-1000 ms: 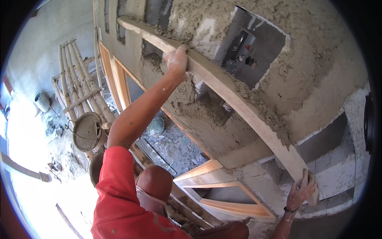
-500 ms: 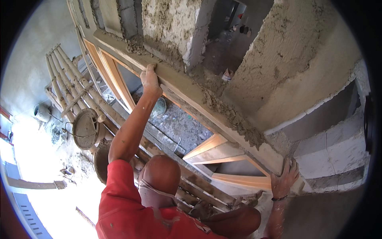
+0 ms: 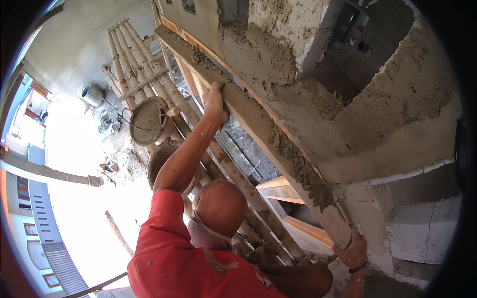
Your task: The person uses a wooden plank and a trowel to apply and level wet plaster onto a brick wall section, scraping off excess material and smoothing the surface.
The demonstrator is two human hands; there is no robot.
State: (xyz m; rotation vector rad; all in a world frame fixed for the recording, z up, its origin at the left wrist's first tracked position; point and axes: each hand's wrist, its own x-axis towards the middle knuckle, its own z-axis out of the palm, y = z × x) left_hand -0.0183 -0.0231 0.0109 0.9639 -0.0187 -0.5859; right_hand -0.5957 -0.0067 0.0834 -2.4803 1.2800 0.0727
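A long, straight board [image 3: 253,126], like a plasterer's straightedge, slants from upper left to lower right in front of the rough wall [image 3: 392,159]. Grey wet mortar [image 3: 298,166] clings in lumps along its upper face. My left hand [image 3: 214,102] is closed over the near edge, left of the middle. At the lower right end, my right hand [image 3: 352,250], with a dark band at the wrist, wraps round the board; some of its fingers are hidden. Beyond the board, a strip of orange-brown wooden frame [image 3: 236,74] shows against the wall.
Bamboo scaffolding [image 3: 144,59] runs below me on the left. Two mortar buckets [image 3: 149,119] [image 3: 161,161] stand on it beside my left arm. A grey bucket [image 3: 92,95] sits farther left. More wooden frame [image 3: 308,233] lies below the board. The wall has an opening [image 3: 370,44] at upper right.
The board has come away from the wall with both hands still on it, and the frame behind it now shows. My view has also shifted, bringing in more of the left side.
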